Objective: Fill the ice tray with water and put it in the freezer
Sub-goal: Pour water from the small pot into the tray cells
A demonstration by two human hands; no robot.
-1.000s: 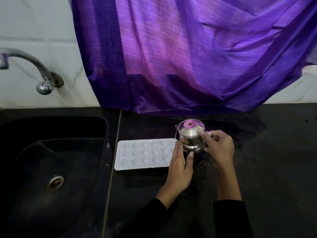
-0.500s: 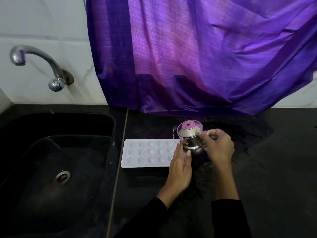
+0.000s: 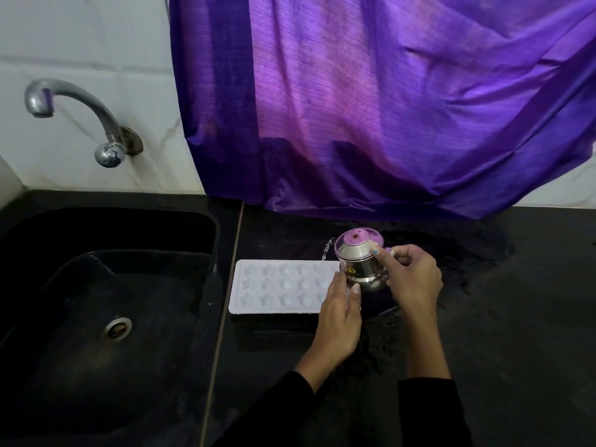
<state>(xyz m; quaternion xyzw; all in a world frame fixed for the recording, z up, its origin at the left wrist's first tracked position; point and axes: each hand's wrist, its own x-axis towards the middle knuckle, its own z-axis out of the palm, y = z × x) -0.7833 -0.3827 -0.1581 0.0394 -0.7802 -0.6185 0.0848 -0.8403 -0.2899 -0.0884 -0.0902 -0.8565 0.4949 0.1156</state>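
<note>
On the black stone surface [image 3: 483, 317] beside the dark sink [image 3: 96, 285] lies the white plastic star-holed ice tray [image 3: 277, 288]. The right hand [image 3: 414, 279] pinches a small shiny steel pot [image 3: 361, 262], pouring water. The left hand [image 3: 338, 321] rests flat, fingers straight, on the tray's end. Once full, the light, bendy tray will probably spill easily; holding both ends level looks safest.

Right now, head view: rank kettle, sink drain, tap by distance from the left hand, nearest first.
1. Small steel kettle: touching the left hand, at the tray's right end.
2. Sink drain: left, in the basin.
3. Tap: far left, on the wall.
</note>
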